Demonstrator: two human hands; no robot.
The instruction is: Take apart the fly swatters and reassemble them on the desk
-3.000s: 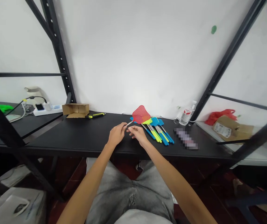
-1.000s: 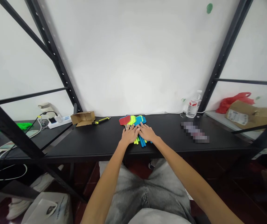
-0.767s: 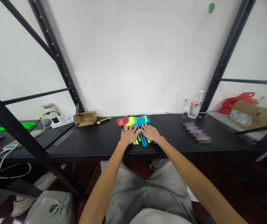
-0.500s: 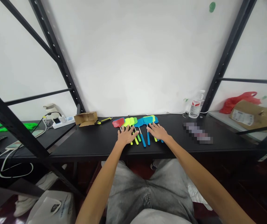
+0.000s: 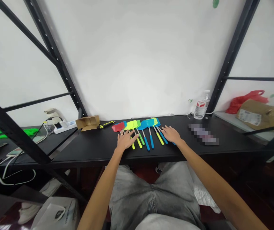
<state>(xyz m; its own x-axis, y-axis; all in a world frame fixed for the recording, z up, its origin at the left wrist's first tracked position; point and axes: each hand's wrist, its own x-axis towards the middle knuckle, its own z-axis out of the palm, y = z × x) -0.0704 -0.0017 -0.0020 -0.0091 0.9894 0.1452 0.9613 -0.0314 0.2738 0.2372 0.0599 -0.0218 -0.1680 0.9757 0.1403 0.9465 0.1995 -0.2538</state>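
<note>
Several fly swatters with metal rods and coloured grips lie fanned out on the black desk (image 5: 86, 147). Leftmost is a red fly swatter (image 5: 118, 127), its rod partly under my left hand (image 5: 125, 140). Yellow-green heads (image 5: 132, 125) overlap in the middle, and blue heads (image 5: 147, 124) overlap on the right. My left hand lies open, fingers spread over the left handles. At the right end, my right hand (image 5: 171, 134) rests flat and open, partly covering a blue handle. The blue grips (image 5: 151, 141) between my hands point toward me.
Left of the swatters are an open cardboard box (image 5: 88, 122) and a yellow-black utility knife (image 5: 107, 124). A water bottle (image 5: 201, 105) stands at the back right, with a blurred-out item (image 5: 203, 134) in front of it. Black rack posts (image 5: 66, 76) rise at both sides.
My right hand has slid right, uncovering yellow and blue handles. My left hand has shifted slightly left, and the red swatter's head sits farther left. The fan of swatters is wider.
</note>
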